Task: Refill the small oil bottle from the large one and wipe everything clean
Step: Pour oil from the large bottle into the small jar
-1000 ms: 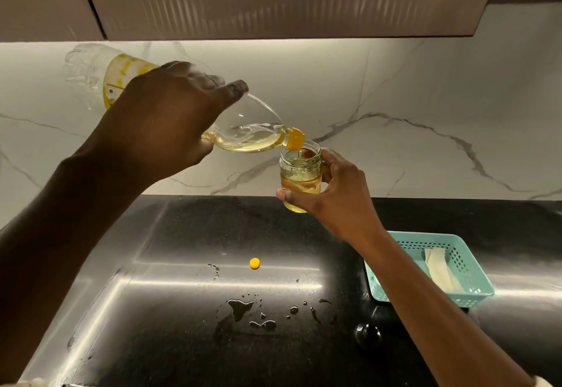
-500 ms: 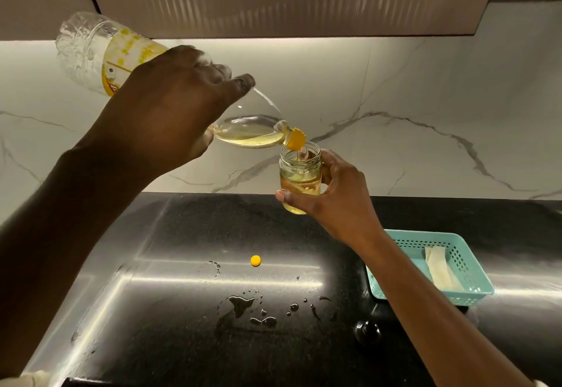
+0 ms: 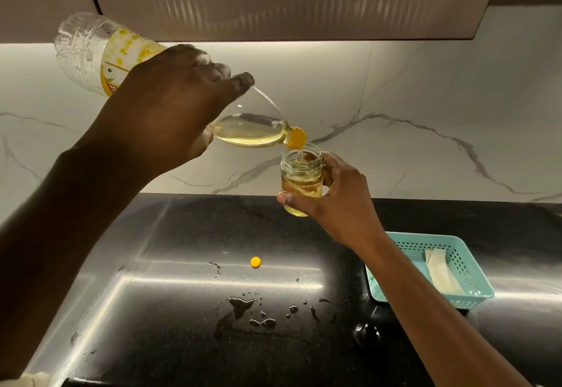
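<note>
Tilted large plastic oil bottle [image 3: 91, 52], yellow spout over half-full small glass jar [image 3: 301, 179].

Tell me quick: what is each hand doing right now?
Left hand: holding the large clear plastic oil bottle, tipped to pour.
Right hand: holding the small clear glass jar, part full of oil.

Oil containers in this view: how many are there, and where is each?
2. The large bottle is tilted in the left hand, upper left; the small jar is in the right hand, under the bottle's spout.
</note>
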The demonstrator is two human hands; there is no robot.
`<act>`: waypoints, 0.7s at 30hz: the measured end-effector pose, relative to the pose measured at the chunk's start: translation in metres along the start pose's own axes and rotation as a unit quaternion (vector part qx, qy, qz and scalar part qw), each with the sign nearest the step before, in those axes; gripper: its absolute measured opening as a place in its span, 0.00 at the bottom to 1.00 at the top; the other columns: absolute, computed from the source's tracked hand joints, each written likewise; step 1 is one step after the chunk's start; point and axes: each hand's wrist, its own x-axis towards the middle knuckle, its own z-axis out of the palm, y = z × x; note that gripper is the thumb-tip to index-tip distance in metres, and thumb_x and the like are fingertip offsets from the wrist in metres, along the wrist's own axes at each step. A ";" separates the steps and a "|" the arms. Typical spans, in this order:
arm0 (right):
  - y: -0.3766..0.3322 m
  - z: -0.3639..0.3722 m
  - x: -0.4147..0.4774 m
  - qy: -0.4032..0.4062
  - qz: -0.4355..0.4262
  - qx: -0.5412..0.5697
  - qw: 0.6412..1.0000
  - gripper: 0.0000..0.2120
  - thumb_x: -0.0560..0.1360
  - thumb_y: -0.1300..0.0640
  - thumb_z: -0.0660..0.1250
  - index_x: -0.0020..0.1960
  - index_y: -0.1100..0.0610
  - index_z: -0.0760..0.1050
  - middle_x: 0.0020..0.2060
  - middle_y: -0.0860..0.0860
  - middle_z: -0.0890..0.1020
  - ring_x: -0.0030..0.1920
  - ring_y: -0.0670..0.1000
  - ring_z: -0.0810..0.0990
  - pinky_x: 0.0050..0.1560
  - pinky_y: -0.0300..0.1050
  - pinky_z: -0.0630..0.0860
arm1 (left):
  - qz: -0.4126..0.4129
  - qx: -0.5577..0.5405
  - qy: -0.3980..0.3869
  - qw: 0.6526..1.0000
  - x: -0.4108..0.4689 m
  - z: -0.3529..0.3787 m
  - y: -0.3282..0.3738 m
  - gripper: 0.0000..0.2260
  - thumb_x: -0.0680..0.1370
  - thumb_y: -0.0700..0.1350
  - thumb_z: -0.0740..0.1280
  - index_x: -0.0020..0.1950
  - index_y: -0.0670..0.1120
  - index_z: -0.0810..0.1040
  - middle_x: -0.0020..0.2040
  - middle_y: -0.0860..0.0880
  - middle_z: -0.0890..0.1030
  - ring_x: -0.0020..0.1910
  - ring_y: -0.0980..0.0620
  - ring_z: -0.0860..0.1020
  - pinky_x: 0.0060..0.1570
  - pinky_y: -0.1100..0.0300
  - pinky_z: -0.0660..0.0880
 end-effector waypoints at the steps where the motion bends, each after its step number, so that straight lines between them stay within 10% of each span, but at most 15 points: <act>1: 0.000 0.000 0.000 -0.001 0.000 0.001 1.000 0.34 0.68 0.40 0.82 0.69 0.50 0.77 0.60 0.45 0.85 0.54 0.43 0.83 0.54 0.26 0.75 | 0.000 -0.001 0.000 1.000 0.000 0.000 0.000 0.39 0.67 0.34 0.84 0.77 0.41 0.76 0.64 0.34 0.84 0.64 0.28 0.80 0.61 0.34 0.78; 21: -0.004 0.002 0.004 -0.003 0.001 0.004 1.000 0.35 0.68 0.40 0.81 0.70 0.52 0.77 0.62 0.47 0.84 0.56 0.44 0.83 0.55 0.26 0.74 | -0.010 0.000 0.011 1.000 -0.003 0.003 -0.004 0.39 0.67 0.37 0.84 0.77 0.42 0.76 0.64 0.35 0.84 0.64 0.29 0.81 0.59 0.37 0.79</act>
